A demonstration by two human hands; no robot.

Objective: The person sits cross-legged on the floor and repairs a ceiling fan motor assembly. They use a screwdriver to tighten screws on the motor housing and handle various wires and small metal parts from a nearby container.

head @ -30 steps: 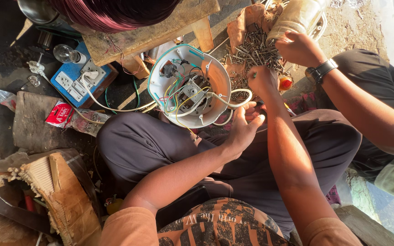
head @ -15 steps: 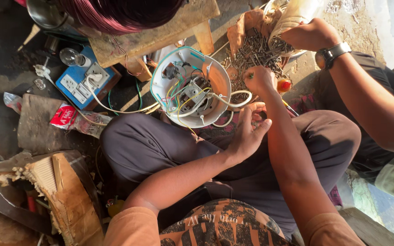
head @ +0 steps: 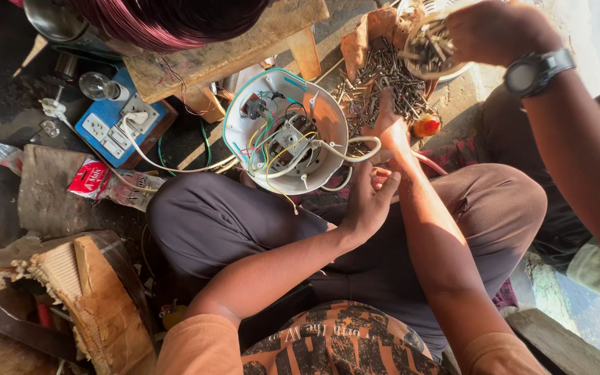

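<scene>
One round white housing [head: 317, 118] (tangled coloured wires inside), left hand [head: 368, 201] loosely spread beside it.

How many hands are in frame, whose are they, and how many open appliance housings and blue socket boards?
Wearer's hands: 2, left hand at the housing rim, right hand in the loose screws
Other person's hand: 1, tipping a container of screws
Open white housing with wiring: 1
Blue socket board: 1
Total: 5
</scene>
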